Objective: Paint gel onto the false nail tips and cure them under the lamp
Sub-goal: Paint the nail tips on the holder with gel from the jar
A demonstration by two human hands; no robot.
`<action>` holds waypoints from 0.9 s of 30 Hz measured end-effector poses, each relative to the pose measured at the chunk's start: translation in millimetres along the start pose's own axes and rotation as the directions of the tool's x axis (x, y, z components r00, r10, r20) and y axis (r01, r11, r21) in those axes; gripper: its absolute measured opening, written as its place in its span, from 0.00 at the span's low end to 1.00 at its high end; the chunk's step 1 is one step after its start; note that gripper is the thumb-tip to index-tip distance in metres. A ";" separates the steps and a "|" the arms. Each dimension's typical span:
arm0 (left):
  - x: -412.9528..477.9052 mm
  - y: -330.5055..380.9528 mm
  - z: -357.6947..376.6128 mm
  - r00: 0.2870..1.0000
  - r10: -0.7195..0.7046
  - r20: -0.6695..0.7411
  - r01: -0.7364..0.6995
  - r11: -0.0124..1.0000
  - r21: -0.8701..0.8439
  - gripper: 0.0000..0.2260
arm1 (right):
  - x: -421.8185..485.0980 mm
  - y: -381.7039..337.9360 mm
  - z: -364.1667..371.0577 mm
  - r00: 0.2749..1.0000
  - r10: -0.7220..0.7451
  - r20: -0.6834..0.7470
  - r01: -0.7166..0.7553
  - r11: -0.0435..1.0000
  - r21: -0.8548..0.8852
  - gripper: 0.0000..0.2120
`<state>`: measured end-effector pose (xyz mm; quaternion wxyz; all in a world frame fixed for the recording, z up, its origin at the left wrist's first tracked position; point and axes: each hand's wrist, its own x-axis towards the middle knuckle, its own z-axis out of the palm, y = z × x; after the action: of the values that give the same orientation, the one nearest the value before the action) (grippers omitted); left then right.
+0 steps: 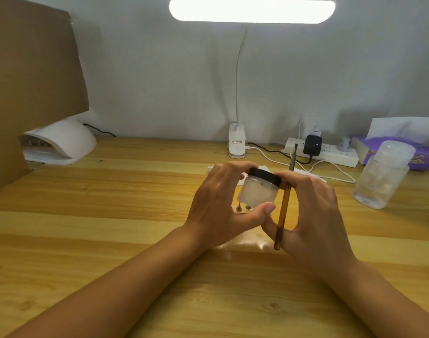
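Above the middle of the table (pixel 111 215), the left hand (pixel 218 206) grips the gel jar (pixel 258 195), tilted with its black lid (pixel 265 176) up and rightward, nearest the right hand (pixel 314 211), whose fingertips curl on that lid while clamping the near-upright brush (pixel 283 213).

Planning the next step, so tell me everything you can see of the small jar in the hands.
The gel jar is small and round, frosted translucent plastic by its look, with a black lid on. It is tilted, held above the wooden table. The left hand grips it, thumb at its base. The right hand touches the lid's edge while holding an amber-handled brush beside it.
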<state>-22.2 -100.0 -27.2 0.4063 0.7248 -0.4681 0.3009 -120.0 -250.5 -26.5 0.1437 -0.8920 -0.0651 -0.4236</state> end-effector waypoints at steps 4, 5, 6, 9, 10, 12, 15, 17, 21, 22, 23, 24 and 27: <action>-0.9 -2.2 -1.5 0.997 -0.076 -0.003 0.076 0.997 -0.034 0.31 | 0.4 -2.4 -1.0 1.000 -0.004 0.010 0.003 0.999 0.049 0.30; -0.6 -2.6 -2.0 0.997 -0.080 0.001 0.080 0.996 -0.042 0.34 | 0.6 -2.5 -1.1 1.000 -0.020 0.017 0.019 0.998 0.059 0.30; -0.3 -2.7 -2.7 0.997 -0.077 0.003 0.077 0.996 -0.051 0.36 | 0.7 -2.4 -1.2 0.999 -0.038 0.024 0.036 0.997 0.070 0.29; 0.6 -2.2 -5.3 0.998 -0.058 0.007 0.059 0.996 -0.074 0.38 | 0.6 -1.6 -1.0 0.996 -0.078 0.042 0.073 0.993 0.097 0.28; 0.6 -2.7 -6.1 0.999 -0.042 0.009 0.042 0.997 -0.068 0.37 | 0.4 -1.2 -0.8 0.995 -0.083 0.048 0.078 0.992 0.101 0.28; 0.8 -3.9 -6.7 1.000 -0.012 0.018 0.013 0.999 -0.040 0.35 | 0.5 -0.4 -0.1 0.994 -0.085 0.063 0.078 0.992 0.100 0.28; 0.8 -5.9 -6.8 1.000 -0.013 0.023 0.012 1.000 0.026 0.30 | 0.0 1.0 -0.5 0.994 -0.074 0.086 0.065 0.993 0.098 0.28; 0.4 -6.2 -6.1 1.000 -0.016 0.019 0.015 0.999 0.051 0.28 | -0.2 2.0 -1.5 0.993 -0.070 0.096 0.060 0.994 0.095 0.28; 0.3 -5.5 -4.5 1.000 -0.016 0.019 0.015 0.998 0.067 0.28 | 0.2 3.4 -2.4 0.991 -0.083 0.106 0.076 0.995 0.066 0.29; 0.5 -5.7 -4.4 1.000 -0.013 0.016 0.012 0.997 0.075 0.28 | 0.4 3.5 -2.4 0.990 -0.085 0.109 0.078 0.995 0.060 0.29; 0.5 -5.7 -4.4 1.000 -0.013 0.014 0.012 0.997 0.082 0.29 | 0.4 3.6 -2.4 0.990 -0.084 0.111 0.078 0.995 0.058 0.29; 0.6 -5.6 -4.7 1.000 -0.014 0.013 0.012 0.996 0.086 0.29 | 0.6 3.9 -2.4 0.990 -0.082 0.113 0.076 0.996 0.055 0.29; 0.9 -4.5 -5.0 1.000 -0.002 0.011 0.001 0.995 0.097 0.29 | 0.3 5.6 -2.8 0.989 -0.079 0.122 0.075 0.996 0.039 0.29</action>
<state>-17.9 -95.0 -25.4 0.3680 0.7456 -0.4547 0.3191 -120.6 -256.6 -25.7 0.1382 -0.9107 -0.1157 -0.3716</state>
